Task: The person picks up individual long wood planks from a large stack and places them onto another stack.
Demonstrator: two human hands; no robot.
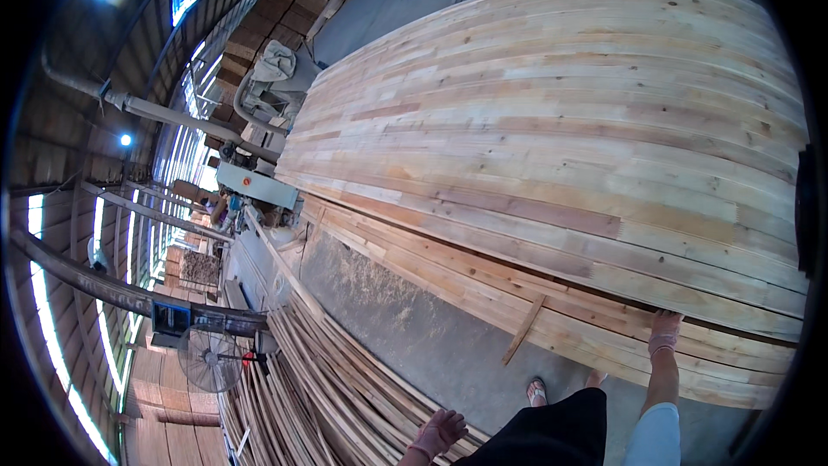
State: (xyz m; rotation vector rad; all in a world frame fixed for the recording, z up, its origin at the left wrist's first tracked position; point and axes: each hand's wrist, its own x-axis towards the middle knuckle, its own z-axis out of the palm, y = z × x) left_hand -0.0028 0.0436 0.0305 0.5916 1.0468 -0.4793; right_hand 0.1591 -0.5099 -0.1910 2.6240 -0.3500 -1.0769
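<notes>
Right hand: at the near edge of the upper board layer, toward the right; the right hand (666, 330) has its fingers at that edge, beside the dark gap. Cannot tell whether they grip or only rest.
Left hand: low in view, over the near end of the loose strips; the left hand (440, 431) has its fingers part-bent and slightly parted, nothing seen in it. Contact with the wood below: cannot tell.
Upper boards: broad layer of pale boards (552, 129), long pieces side by side, knots and jointed lengths showing; fills centre and right.
Lower boards: narrower band of boards (483, 285) along the near side of the upper layer, a dark gap between.
Crosspiece: short wooden batten (523, 330) lying across the lower band, one end jutting out over the floor.
Strips: long thin wooden strips (319, 371) heaped lower left, roughly lengthwise.
Floor: grey concrete floor (405, 302), sawdust scattered between strips and boards.
Machine: pale blue-grey housing (257, 185) with a red button, near the far left end of the boards.
Fan: round caged fan (210, 359) beside the strips.
Footing: sandalled foot (536, 392) near the lower boards.
</notes>
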